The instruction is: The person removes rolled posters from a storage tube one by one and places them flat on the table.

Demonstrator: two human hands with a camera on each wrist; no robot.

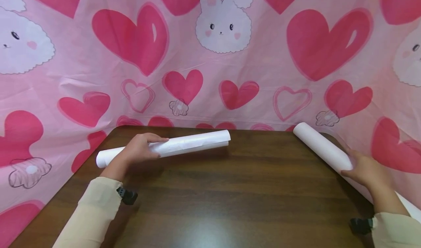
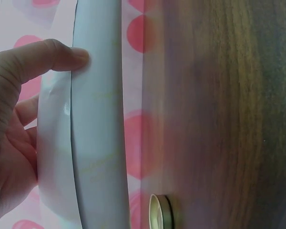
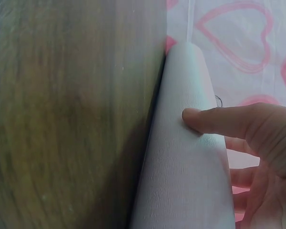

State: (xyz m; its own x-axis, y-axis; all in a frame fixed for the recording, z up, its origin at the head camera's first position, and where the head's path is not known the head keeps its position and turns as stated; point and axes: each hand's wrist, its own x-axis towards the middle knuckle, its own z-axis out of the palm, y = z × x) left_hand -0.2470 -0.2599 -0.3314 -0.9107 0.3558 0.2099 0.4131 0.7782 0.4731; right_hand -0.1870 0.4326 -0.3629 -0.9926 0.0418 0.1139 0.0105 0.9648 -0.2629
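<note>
A white roll of sheet material (image 1: 194, 141) lies slantwise at the back left, slightly raised at its right end. My left hand (image 1: 141, 147) grips it, thumb on the near side, as the left wrist view confirms; its loose edge and faint yellowish marks show there. A second white roll (image 1: 323, 145), finely textured in the right wrist view, runs along the table's right edge. My right hand (image 1: 366, 169) holds it with the thumb (image 3: 200, 119) on top and the other fingers round the far side, partly hidden.
The brown wooden table (image 1: 230, 189) has pink cloth (image 1: 230, 72) with hearts and rabbits hanging behind and beside it. A small gold-coloured ring-shaped thing (image 2: 161, 212) stands low in the left wrist view. Dark wrist cameras (image 1: 127, 195) sit at both cuffs.
</note>
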